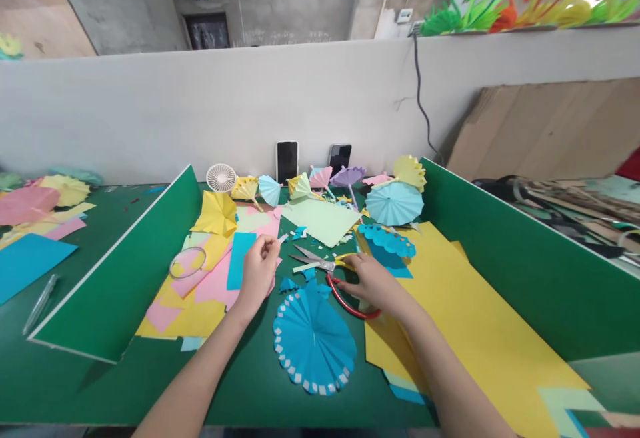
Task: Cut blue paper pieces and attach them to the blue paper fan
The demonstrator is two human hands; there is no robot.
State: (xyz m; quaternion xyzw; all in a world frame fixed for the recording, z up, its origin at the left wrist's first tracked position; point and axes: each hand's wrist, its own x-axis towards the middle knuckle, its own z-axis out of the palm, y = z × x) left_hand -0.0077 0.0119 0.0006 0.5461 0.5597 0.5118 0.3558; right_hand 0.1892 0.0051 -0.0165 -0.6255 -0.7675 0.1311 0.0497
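Observation:
My left hand [259,268] is closed in a pinch, with a small whitish paper piece [283,239] sticking out past the fingertips. My right hand [369,281] has its fingers on the handles of the scissors [327,265], one yellow and one red. The scissor blades point left and are parted. Just below lies a round, pleated blue paper fan [315,343] with white squares along its lower rim. Blue scraps [307,283] sit between the fan and the scissors. A blue paper strip [241,261] lies beside my left hand.
Yellow sheets [450,311] cover the right side, with a scalloped blue piece [387,241] on them. Small paper umbrellas [270,190], a fan [221,178] and two phones [287,160] stand at the back. Green dividers [120,271] flank the area. A tape ring [187,263] lies left.

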